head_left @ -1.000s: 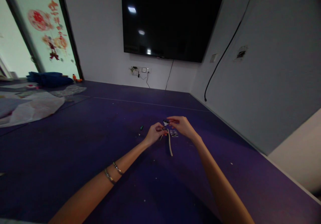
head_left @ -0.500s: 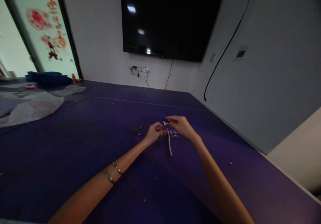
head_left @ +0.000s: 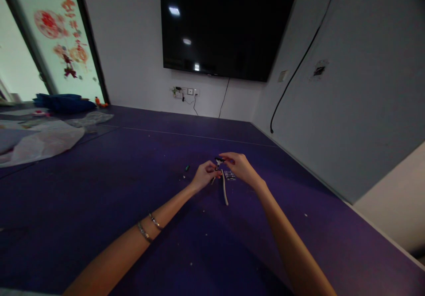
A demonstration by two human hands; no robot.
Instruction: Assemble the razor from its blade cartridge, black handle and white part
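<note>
A small T-shaped piece, dark across the top and pale on its stem, is held between my two hands. My left hand pinches its lower end, with the fingers closed. At the dark top, the fingertips of my right hand are pressed together on its right side. The exact kind of the piece is too small to make out. Just below lies a pale, slightly bent strip on the purple surface. Partly behind my right hand is a small flat patterned item.
A small dark green piece and white scraps lie left of my hands. Clear plastic sheeting and a dark blue cloth heap are at the far left. A television hangs on the wall; a black cable dangles at the right.
</note>
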